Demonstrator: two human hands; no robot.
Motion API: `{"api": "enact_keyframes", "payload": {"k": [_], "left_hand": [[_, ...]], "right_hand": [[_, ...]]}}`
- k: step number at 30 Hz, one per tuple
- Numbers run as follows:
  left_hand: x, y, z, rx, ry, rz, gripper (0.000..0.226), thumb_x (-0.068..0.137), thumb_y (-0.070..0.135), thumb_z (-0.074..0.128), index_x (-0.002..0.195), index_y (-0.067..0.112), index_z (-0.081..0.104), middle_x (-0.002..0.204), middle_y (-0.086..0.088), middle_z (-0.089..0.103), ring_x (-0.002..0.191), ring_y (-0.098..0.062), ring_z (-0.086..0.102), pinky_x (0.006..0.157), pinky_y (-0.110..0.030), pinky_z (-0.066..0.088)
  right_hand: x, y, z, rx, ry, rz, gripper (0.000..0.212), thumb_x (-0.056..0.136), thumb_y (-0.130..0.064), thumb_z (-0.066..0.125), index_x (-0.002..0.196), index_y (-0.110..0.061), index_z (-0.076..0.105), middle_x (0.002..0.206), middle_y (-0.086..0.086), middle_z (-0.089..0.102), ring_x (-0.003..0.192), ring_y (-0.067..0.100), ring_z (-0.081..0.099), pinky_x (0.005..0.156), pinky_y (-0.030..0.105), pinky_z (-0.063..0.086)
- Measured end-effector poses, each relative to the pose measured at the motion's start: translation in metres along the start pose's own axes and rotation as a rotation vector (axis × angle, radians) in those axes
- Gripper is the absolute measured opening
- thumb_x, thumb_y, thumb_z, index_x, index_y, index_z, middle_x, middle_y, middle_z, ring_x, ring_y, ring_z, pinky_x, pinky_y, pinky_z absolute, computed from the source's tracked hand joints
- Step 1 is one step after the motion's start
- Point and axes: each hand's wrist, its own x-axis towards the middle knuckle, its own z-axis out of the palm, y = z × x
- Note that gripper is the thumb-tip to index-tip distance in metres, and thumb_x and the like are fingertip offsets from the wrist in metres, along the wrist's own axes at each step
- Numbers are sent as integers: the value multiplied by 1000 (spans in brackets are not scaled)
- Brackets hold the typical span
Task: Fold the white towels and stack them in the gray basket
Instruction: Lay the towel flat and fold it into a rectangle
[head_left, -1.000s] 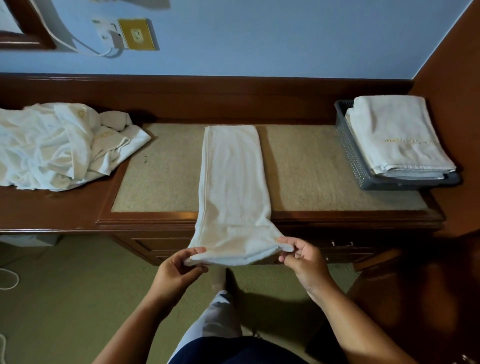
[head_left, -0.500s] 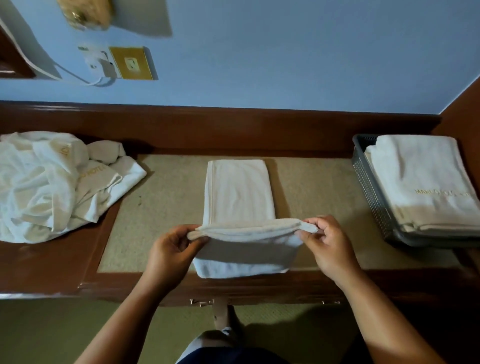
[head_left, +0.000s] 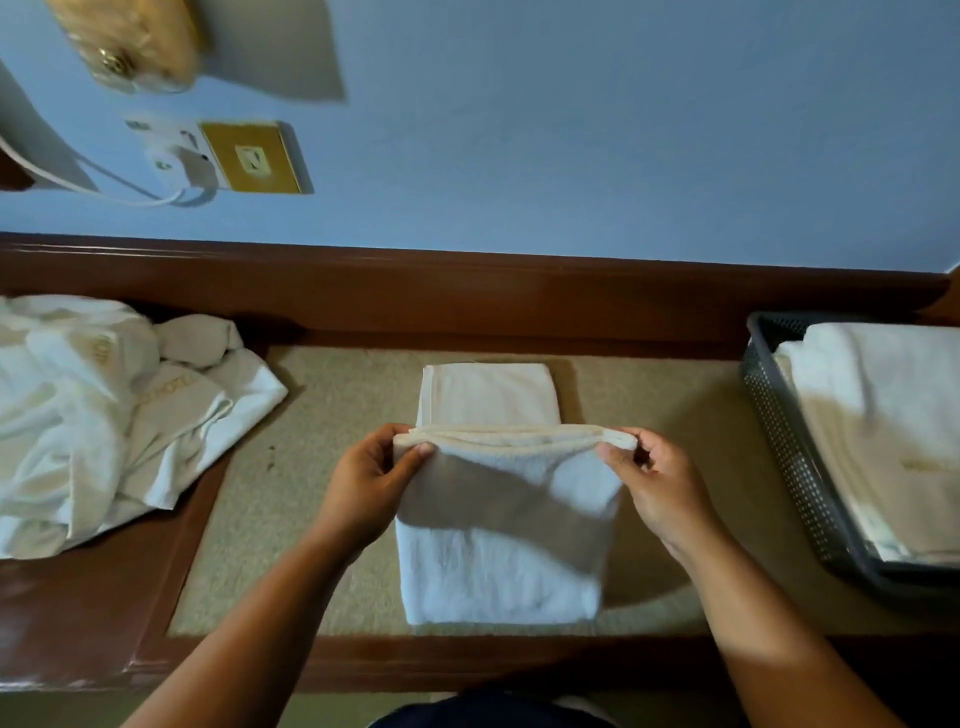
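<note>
A white towel (head_left: 498, 561) lies lengthwise on the beige mat of the wooden desk, its near end doubled over towards the wall. My left hand (head_left: 371, 478) pinches the left corner of that raised end, and my right hand (head_left: 657, 483) pinches the right corner, both held just above the towel's middle. The far part of the towel lies flat beyond my hands. At the right stands the gray basket (head_left: 779, 431), holding folded white towels (head_left: 883, 415) stacked above its rim.
A heap of unfolded white towels (head_left: 104, 410) lies at the left end of the desk. The beige mat (head_left: 322, 415) covers the desk's middle. A dark wooden back rail (head_left: 467, 296) runs along the blue wall, with a plugged socket (head_left: 208, 161) above.
My hands lifted the towel's hanging near end from below the desk edge and carried it up and over towards the wall. The view tilted up and closer to the desk.
</note>
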Motion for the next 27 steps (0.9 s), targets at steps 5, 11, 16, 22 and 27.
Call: {"api": "enact_keyframes", "payload": {"k": [5,11,16,22,27], "left_hand": [[53,-6,5,43,29,-53,13,96,33,67,102,23,72,93,6,77,85,-9,73,71,-25,58],[151,-37,12,123,111,-209,22,91,42,72,96,22,69,84,0,75,81,-22,72,73,-47,60],[228,-69,24,207,153,-315,23,93,37,71,97,15,66,88,-7,71,83,-28,70,76,-50,61],[288,-109,31,316,177,-403,36,85,44,77,72,16,59,67,0,64,69,-28,67,61,-32,49],[293,-107,38,483,92,-439,48,81,58,76,106,24,53,90,1,63,82,-23,64,72,-36,55]], "right_hand": [[59,1,10,-107,-50,57,8,93,-31,70,100,-34,68,98,-7,74,96,13,69,84,38,59],[154,5,39,-320,-116,156,13,96,-35,64,108,-31,61,100,-9,66,97,15,63,83,36,53],[239,32,71,-464,-166,198,21,98,-37,61,103,-17,64,97,3,66,91,23,61,73,31,43],[289,84,101,-571,-159,285,37,101,-39,55,124,-10,59,122,14,63,110,33,61,82,34,46],[284,74,107,-485,-104,328,48,96,-43,62,133,-16,48,133,11,55,112,29,58,80,32,45]]}}
